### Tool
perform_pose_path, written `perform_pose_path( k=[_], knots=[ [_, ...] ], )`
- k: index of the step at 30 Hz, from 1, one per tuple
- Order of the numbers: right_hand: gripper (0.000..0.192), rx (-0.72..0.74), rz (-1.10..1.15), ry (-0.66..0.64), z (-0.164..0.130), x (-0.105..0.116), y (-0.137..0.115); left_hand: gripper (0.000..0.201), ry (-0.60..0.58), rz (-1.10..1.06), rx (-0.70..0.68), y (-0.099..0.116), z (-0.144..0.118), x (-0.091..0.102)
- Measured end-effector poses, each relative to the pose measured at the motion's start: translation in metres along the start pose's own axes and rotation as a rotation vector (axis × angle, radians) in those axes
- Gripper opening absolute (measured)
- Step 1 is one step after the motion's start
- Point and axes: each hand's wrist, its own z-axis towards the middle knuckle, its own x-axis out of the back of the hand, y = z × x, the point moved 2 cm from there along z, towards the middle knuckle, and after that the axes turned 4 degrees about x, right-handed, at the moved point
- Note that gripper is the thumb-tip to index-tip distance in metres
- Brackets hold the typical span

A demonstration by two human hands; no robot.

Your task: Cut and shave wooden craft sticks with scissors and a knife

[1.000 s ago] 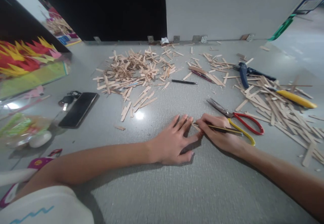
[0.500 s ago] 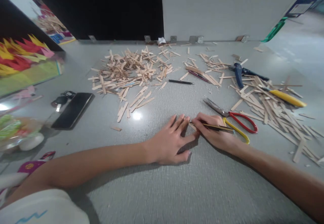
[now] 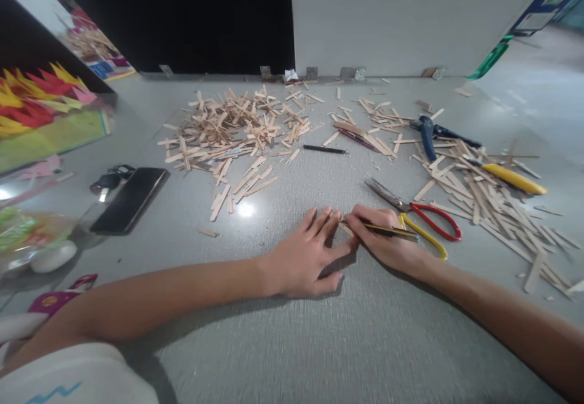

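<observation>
My left hand [image 3: 303, 255] lies palm down on the grey table with its fingers spread. A small piece of wooden stick [image 3: 345, 228] shows between its fingertips and my right hand; most of it is hidden under them. In my right hand [image 3: 381, 233], the fingers are closed around a dark pencil [image 3: 392, 231] with yellow stripes, held in a writing grip. Its tip is down by the stick, close to my left fingertips. Just beyond my right hand lie scissors [image 3: 407, 207] with one red and one yellow handle, their blades slightly apart.
Cut wooden sticks form a heap [image 3: 228, 121] at the back left and a pile [image 3: 497, 203] at the right. Around them lie a black pen [image 3: 324, 148], blue-handled pliers [image 3: 427, 139] and a yellow-handled cutter [image 3: 515, 179]. A phone [image 3: 132, 200] rests at the left; a black-and-white board [image 3: 387, 20] stands behind.
The view has shifted very slightly. Both hands keep nearly the same place and pose, with the pencil still in my right hand.
</observation>
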Motion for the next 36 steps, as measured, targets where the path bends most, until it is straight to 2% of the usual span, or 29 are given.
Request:
perform_pose_path(
  k=[7, 14, 23, 30, 36],
  knots=[
    [0.049, 0.062, -0.025, -0.101, 0.003, 0.005, 0.002, 0.072, -0.015, 0.0, 0.032, 0.001, 0.0, -0.002],
    [0.04, 0.145, -0.025, -0.211, 0.006, 0.013, -0.006, 0.07, -0.034, 0.018, 0.042, 0.004, 0.0, 0.003],
    [0.036, 0.195, -0.036, -0.253, 0.004, 0.016, -0.008, 0.069, -0.089, 0.044, 0.064, 0.007, 0.002, 0.007],
    [0.036, 0.18, -0.049, -0.222, 0.0, 0.013, -0.004, 0.069, -0.099, 0.057, 0.058, 0.006, 0.004, 0.008],
    [0.04, 0.044, -0.044, 0.003, -0.004, 0.004, 0.001, 0.065, -0.069, 0.065, 0.021, 0.006, 0.003, 0.007]
  ],
)
